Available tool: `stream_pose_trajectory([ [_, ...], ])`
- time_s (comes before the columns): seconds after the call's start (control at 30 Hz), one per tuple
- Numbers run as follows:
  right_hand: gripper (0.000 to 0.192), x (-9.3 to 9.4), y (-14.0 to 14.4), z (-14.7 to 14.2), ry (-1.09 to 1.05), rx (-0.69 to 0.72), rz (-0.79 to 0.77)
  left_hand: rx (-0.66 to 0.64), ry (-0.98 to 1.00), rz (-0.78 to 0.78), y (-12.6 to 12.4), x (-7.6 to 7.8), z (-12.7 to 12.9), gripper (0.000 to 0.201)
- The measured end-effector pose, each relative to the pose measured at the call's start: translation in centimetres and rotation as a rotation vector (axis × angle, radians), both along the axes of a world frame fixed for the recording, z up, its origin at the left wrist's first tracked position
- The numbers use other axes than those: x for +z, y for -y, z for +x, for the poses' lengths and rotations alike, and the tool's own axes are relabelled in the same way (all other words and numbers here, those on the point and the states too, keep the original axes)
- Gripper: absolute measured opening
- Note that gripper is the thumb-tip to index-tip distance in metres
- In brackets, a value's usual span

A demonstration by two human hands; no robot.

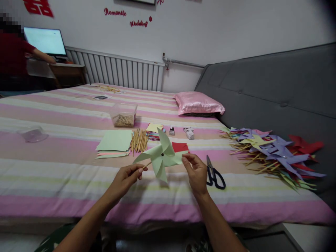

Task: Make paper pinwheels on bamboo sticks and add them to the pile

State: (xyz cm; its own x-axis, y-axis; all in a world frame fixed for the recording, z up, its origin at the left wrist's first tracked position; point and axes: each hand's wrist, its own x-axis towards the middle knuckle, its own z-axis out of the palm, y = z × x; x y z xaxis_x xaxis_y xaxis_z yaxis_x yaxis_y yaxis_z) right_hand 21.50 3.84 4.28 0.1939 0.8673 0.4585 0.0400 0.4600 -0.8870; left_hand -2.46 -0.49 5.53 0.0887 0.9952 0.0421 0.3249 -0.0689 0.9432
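Observation:
A pale green paper pinwheel (pixel 158 159) with a dark pin at its centre is held above the striped bed. My left hand (pixel 129 175) is closed around its thin wooden stick. The fingers of my right hand (pixel 194 171) pinch the tip of its right-hand blade. Just right of that hand lie scissors (pixel 215 177) with dark handles. Behind the pinwheel are a red paper piece (pixel 180 147), a bundle of wooden sticks (pixel 139 140) and a stack of light green paper sheets (pixel 114 140).
Finished pinwheels (pixel 273 148) are piled on the right by the grey headboard (pixel 273 84). A clear box of sticks (pixel 124 115), small coloured papers (pixel 154 128), two small boxes and a clear plastic lid (pixel 33 134) rest on the bed. A person (pixel 13 56) sits at a monitor, far left.

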Motion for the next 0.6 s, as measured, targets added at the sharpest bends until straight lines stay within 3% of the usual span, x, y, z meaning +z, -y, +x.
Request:
stream_pose_trajectory([
  [0.17,0.015,-0.15,-0.01,-0.48,-0.095,0.052,-0.036,0.009,0.076,-0.031,0.11,-0.05,0.17,0.032],
  [0.43,0.025,-0.17,-0.35,-0.29,-0.191,-0.028,-0.045,0.000,0.054,-0.089,0.16,-0.25,0.43,0.036],
  [0.6,0.021,0.29,-0.08,-0.23,-0.097,-0.063,0.038,-0.005,0.084,-0.163,0.26,0.00,0.78,0.040],
])
